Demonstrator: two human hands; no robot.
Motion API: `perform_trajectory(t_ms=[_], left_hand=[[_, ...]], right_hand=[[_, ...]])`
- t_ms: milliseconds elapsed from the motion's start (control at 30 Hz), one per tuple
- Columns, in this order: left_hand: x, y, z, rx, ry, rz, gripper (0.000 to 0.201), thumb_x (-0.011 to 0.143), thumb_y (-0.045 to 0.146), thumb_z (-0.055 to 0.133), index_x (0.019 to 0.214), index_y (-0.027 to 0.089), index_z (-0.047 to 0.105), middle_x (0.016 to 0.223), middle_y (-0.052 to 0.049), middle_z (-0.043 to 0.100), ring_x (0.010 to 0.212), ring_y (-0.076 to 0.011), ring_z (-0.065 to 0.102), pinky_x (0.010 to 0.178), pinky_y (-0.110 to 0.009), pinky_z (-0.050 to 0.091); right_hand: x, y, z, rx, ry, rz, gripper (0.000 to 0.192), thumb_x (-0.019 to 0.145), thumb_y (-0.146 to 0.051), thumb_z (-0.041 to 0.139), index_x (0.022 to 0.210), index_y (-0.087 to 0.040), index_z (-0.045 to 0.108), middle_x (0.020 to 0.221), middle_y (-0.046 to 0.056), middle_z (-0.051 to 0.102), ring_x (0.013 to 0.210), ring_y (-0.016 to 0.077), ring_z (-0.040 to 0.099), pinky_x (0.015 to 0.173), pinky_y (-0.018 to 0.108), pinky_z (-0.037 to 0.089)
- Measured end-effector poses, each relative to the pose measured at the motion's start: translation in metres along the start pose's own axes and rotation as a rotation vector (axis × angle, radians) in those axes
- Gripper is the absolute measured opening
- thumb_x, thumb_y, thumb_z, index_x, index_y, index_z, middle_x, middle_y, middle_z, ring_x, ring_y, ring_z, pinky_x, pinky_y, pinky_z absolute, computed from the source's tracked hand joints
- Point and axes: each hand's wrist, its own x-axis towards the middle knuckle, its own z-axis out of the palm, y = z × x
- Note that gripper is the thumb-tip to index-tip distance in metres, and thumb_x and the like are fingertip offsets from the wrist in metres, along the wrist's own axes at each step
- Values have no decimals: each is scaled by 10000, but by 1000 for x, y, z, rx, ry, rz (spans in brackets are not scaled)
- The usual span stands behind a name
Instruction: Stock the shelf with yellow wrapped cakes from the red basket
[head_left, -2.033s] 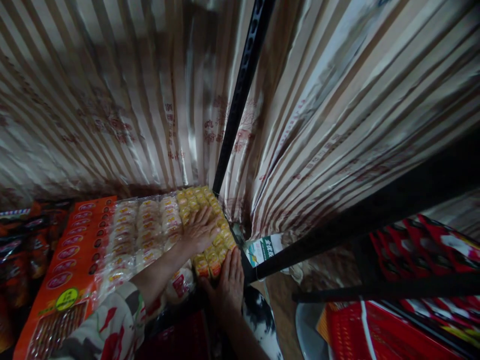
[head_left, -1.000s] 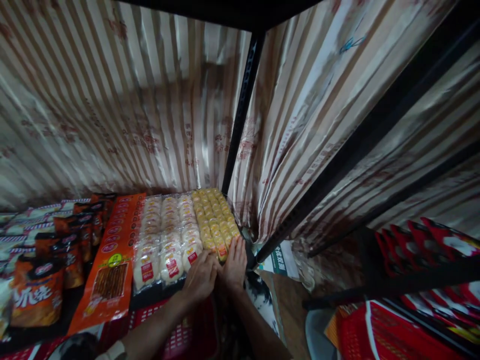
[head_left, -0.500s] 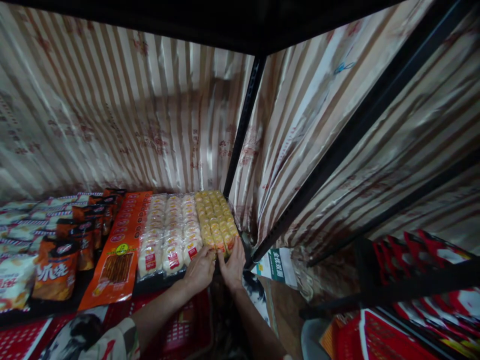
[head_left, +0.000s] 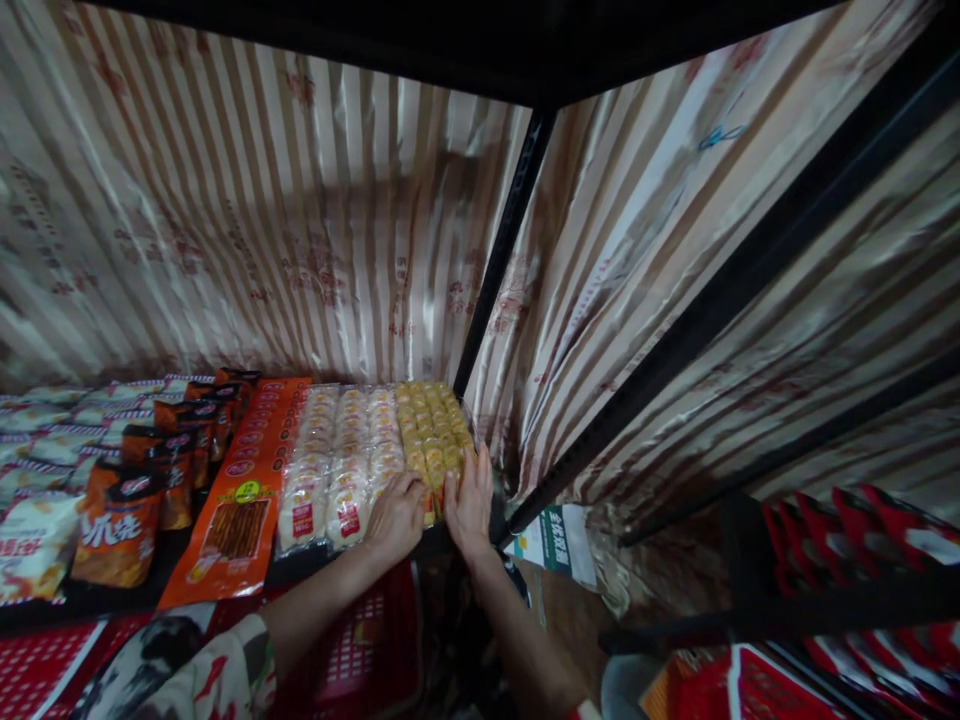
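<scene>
My left hand (head_left: 397, 517) has its fingers curled at the near left side of the yellow snack packets (head_left: 431, 425). Opposite it, my right hand (head_left: 470, 505) grips the near right packet, thumb at the front and fingers along its side. These packets lie in rows at the right end of the black shelf. Left of them are clear packs of round white snacks (head_left: 322, 470) with red labels, partly behind my left hand. Both hands hide the front ends of the yellow packets.
A long orange snack pack (head_left: 238, 525) and orange-brown bags (head_left: 120, 535) stand farther left on the shelf. Red baskets (head_left: 364, 660) sit below. A black post (head_left: 502, 260) rises at the shelf corner before striped sheeting. Red packets (head_left: 840, 530) fill a rack at right.
My hands have moved slightly farther in over the yellow packets, the right hand sliding up along their right side. The view has shifted slightly.
</scene>
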Motion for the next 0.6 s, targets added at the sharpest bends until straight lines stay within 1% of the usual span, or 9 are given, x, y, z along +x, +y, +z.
perform_trajectory(t_ms=[67, 133, 200, 300, 367, 433, 500, 600], left_hand=[[16, -7, -3, 65, 46, -21, 315, 800, 88, 404, 1035, 122, 611, 1172, -123, 550, 1133, -221, 483, 1024, -381, 402], [33, -17, -4, 132, 45, -59, 320, 817, 112, 403, 1065, 107, 606, 1257, -141, 517, 1207, -241, 441, 1055, -404, 366], [49, -28, -4, 194, 10, -110, 345, 848, 145, 384, 1123, 97, 587, 1337, -150, 470, 1275, -252, 388, 1082, -416, 327], [73, -45, -3, 261, -64, -208, 420, 893, 212, 343, 1257, 83, 508, 1429, -159, 376, 1346, -263, 298, 1112, -428, 262], [87, -56, -2, 279, -116, -257, 460, 913, 256, 313, 1316, 88, 456, 1472, -150, 307, 1379, -265, 220, 1126, -425, 220], [100, -64, 1, 285, -161, -285, 488, 927, 287, 279, 1356, 95, 410, 1500, -138, 243, 1398, -258, 152, 1135, -419, 182], [110, -72, 4, 283, -202, -298, 512, 934, 302, 253, 1393, 97, 350, 1514, -137, 195, 1405, -253, 105, 1139, -414, 152], [124, -79, 9, 277, -237, -316, 544, 933, 318, 254, 1426, 91, 272, 1524, -144, 144, 1405, -269, 59, 1138, -417, 132]], right_hand=[[25, -4, 1, -65, -53, -12, 527, 922, -317, 272, 1382, -67, 333, 1504, 166, 189, 1391, 250, 126, 1086, 443, 238], [50, -8, 6, -130, -131, -30, 514, 922, -306, 281, 1375, -78, 364, 1499, 156, 223, 1393, 250, 123, 1094, 436, 215], [73, -11, 13, -180, -221, -47, 506, 926, -317, 291, 1368, -92, 395, 1487, 142, 269, 1395, 254, 119, 1107, 427, 173], [99, -16, 24, -214, -376, -49, 513, 934, -350, 295, 1391, -130, 374, 1491, 117, 275, 1395, 250, 136, 1113, 402, 138], [112, -18, 32, -233, -457, -57, 525, 938, -370, 293, 1413, -152, 336, 1499, 108, 256, 1398, 245, 133, 1112, 390, 125], [121, -17, 39, -259, -506, -81, 528, 939, -387, 292, 1425, -182, 313, 1509, 94, 234, 1402, 245, 112, 1110, 390, 105], [127, -15, 47, -285, -534, -112, 529, 940, -408, 291, 1430, -208, 300, 1517, 83, 211, 1405, 249, 94, 1108, 397, 90], [136, -11, 57, -313, -560, -157, 532, 943, -433, 274, 1428, -217, 304, 1519, 79, 204, 1405, 250, 90, 1104, 403, 84]])
